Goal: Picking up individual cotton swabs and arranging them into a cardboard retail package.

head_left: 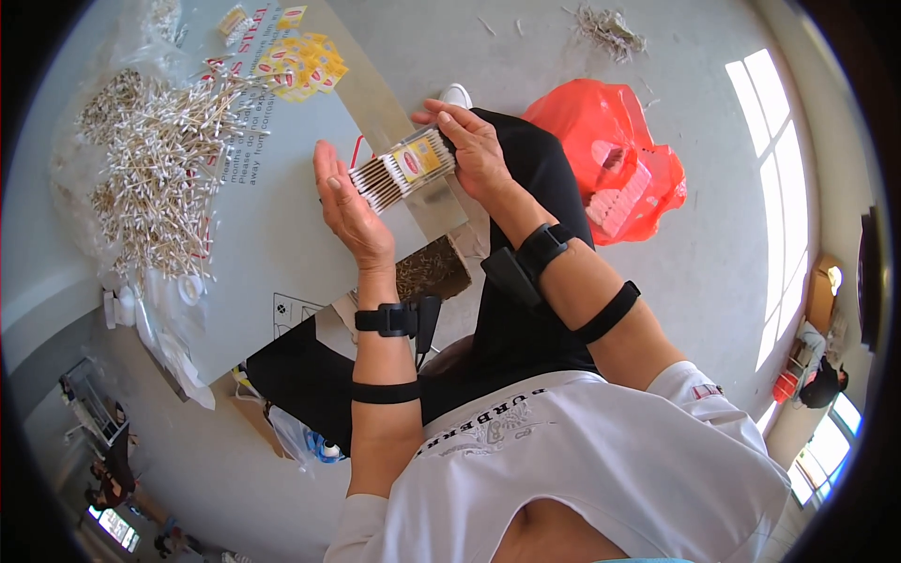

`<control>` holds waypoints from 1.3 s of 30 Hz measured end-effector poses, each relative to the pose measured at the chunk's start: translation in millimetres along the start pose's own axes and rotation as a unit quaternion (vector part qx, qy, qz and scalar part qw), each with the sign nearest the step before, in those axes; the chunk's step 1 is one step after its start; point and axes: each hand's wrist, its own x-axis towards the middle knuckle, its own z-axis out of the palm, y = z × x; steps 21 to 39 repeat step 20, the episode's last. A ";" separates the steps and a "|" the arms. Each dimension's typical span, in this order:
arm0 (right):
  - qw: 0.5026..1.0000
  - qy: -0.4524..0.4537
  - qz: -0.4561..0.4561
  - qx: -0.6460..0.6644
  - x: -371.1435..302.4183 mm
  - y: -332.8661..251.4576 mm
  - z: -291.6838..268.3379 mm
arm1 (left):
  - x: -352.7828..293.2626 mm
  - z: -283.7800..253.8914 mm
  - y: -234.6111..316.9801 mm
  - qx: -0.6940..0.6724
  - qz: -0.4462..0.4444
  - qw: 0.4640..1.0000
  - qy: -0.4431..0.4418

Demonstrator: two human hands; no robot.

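Between my two hands is a flat clear pack of cotton swabs (377, 184), lined up side by side, with a yellow and white label on it. My left hand (349, 205) presses against the near-left end, its fingers held straight together and the thumb along the swabs. At the far-right end my right hand (477, 155) grips the pack, thumb and fingers bent around its edge. To the left, a big heap of loose cotton swabs (155, 159) lies partly on clear plastic film. A pile of yellow paper labels (305, 68) rests beyond my hands.
The grey printed tabletop (272, 225) spans the left side. Below my hands stands an open cardboard box (446, 267) with swabs inside. On the floor at right lies a red plastic bag (587, 108) with pale pink packs. Scraps (610, 30) lie on the far floor.
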 end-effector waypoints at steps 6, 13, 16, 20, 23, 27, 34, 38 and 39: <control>0.997 0.001 -0.032 -0.075 -1.4 0.4 0.7 | 0.1 3.1 -0.9 -0.011 0.001 1.000 -0.001; 0.995 0.006 -0.051 -0.086 -2.3 1.8 2.5 | 0.1 5.9 -1.1 -0.013 0.002 1.000 -0.007; 0.994 0.002 -0.067 -0.087 -3.0 2.8 2.7 | -0.3 6.8 -1.8 -0.024 0.000 1.000 -0.011; 0.991 0.010 -0.073 -0.114 -5.4 1.1 5.4 | 0.1 8.0 -2.0 -0.028 0.001 0.999 -0.015; 0.991 0.010 -0.073 -0.114 -5.4 1.1 5.4 | 0.1 8.0 -2.0 -0.028 0.001 0.999 -0.015; 0.991 0.010 -0.073 -0.114 -5.4 1.1 5.4 | 0.1 8.0 -2.0 -0.028 0.001 0.999 -0.015; 0.991 0.010 -0.073 -0.114 -5.4 1.1 5.4 | 0.1 8.0 -2.0 -0.028 0.001 0.999 -0.015; 0.991 0.010 -0.073 -0.114 -5.4 1.1 5.4 | 0.1 8.0 -2.0 -0.028 0.001 0.999 -0.015; 0.991 0.010 -0.073 -0.114 -5.4 1.1 5.4 | 0.1 8.0 -2.0 -0.028 0.001 0.999 -0.015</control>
